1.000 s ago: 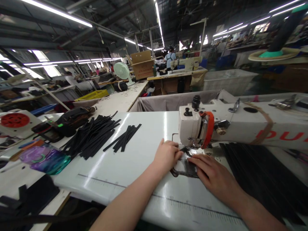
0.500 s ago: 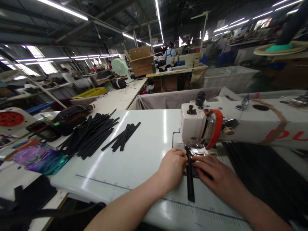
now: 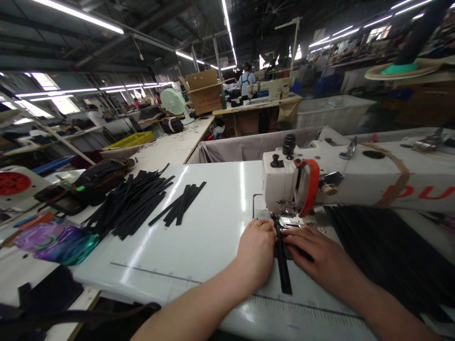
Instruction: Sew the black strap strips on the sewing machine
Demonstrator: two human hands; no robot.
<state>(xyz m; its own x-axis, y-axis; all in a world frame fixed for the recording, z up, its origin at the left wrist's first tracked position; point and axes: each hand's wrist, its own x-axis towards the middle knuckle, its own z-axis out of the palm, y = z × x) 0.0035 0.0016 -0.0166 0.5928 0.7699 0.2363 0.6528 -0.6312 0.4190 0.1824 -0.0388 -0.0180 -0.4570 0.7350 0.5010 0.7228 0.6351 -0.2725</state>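
Observation:
A narrow black fabric strip (image 3: 283,270) runs from under the needle area of a white sewing machine (image 3: 280,182) toward me, its near end lying on the pale machine table (image 3: 216,246). My left hand (image 3: 258,251) is closed at the strip's left edge, fingers curled and pressed together close to the presser foot. On the other side, my right hand (image 3: 316,246) has its fingers stretched out, with the fingertips at the strip's right edge beside the metal plate. Its thumb is mostly hidden. The needle is too small to make out.
Left on the table lie a small group of black strips (image 3: 180,203) and a larger pile (image 3: 133,203). Long black pieces (image 3: 387,255) lie beneath the machine arm. A purple-teal pouch-like item (image 3: 59,241) sits at far left. A fan (image 3: 175,102) and cardboard box (image 3: 204,92) stand behind.
The camera view has shifted slightly. The near end of the strip has swung a little to the right, while both hands stay at the machine in nearly the same pose.

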